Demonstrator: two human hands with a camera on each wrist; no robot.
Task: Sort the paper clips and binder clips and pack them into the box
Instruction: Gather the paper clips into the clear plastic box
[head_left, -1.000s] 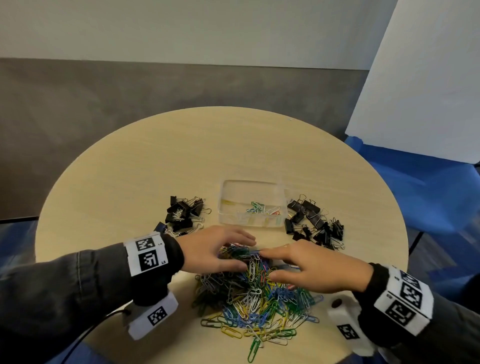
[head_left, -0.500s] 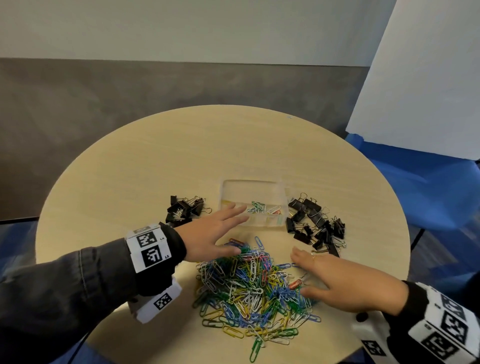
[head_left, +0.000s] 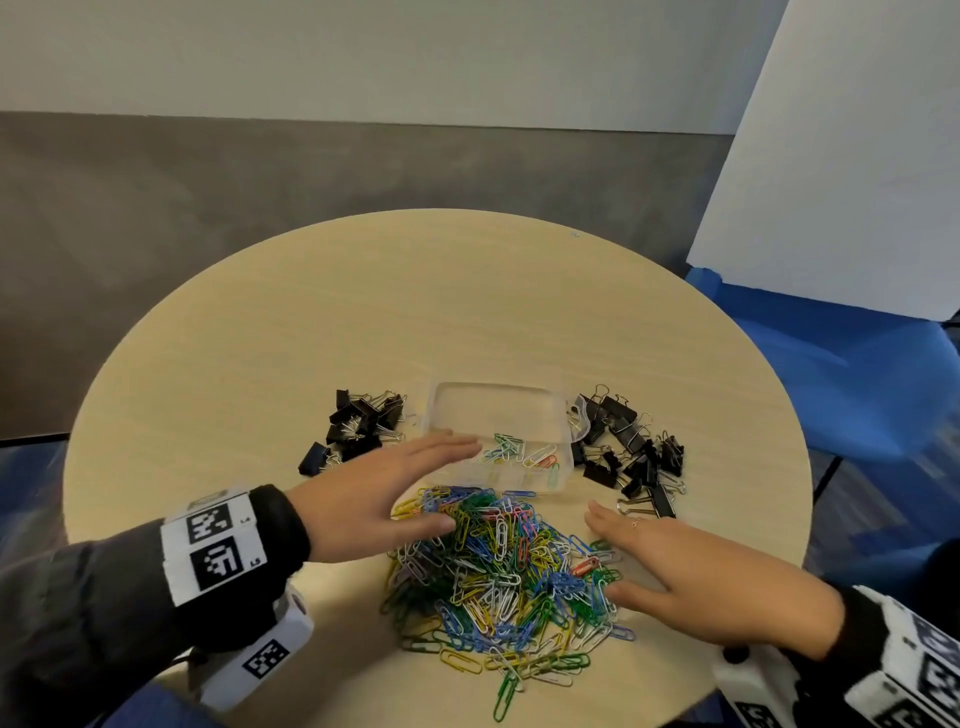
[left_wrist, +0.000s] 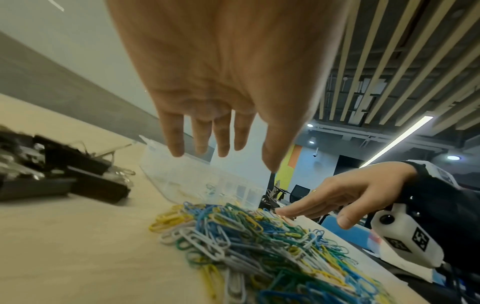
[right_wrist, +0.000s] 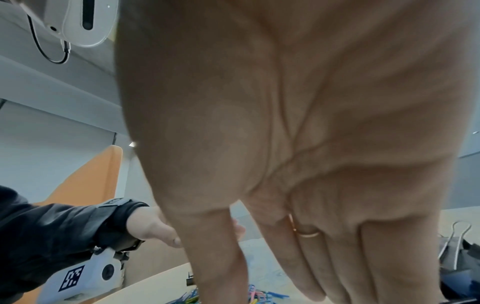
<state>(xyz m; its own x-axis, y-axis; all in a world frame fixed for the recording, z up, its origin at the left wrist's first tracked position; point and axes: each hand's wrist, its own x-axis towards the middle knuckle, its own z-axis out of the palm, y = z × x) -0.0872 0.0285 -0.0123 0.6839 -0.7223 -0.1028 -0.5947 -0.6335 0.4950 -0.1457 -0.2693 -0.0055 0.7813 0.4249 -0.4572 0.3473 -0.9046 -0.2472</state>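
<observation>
A heap of coloured paper clips (head_left: 506, 577) (left_wrist: 259, 242) lies on the round table near its front edge. Behind it stands a clear plastic box (head_left: 501, 436) (left_wrist: 205, 181) with a few paper clips inside. Black binder clips lie in two piles, one to the left (head_left: 358, 428) (left_wrist: 64, 174) and one to the right (head_left: 631, 452) of the box. My left hand (head_left: 384, 496) (left_wrist: 221, 98) hovers flat, fingers straight, over the heap's left edge, fingertips reaching the box. My right hand (head_left: 691, 577) (right_wrist: 285, 164) is spread flat at the heap's right edge. Both hold nothing.
The wooden table (head_left: 441, 312) has bare surface behind the box. A white panel (head_left: 841, 166) stands at the back right over blue flooring (head_left: 852, 379). The table's front edge lies just below the heap.
Both hands were together on top of the heap; they have drawn apart, left towards the box, right out to the heap's right side. The heap looks slightly more spread.
</observation>
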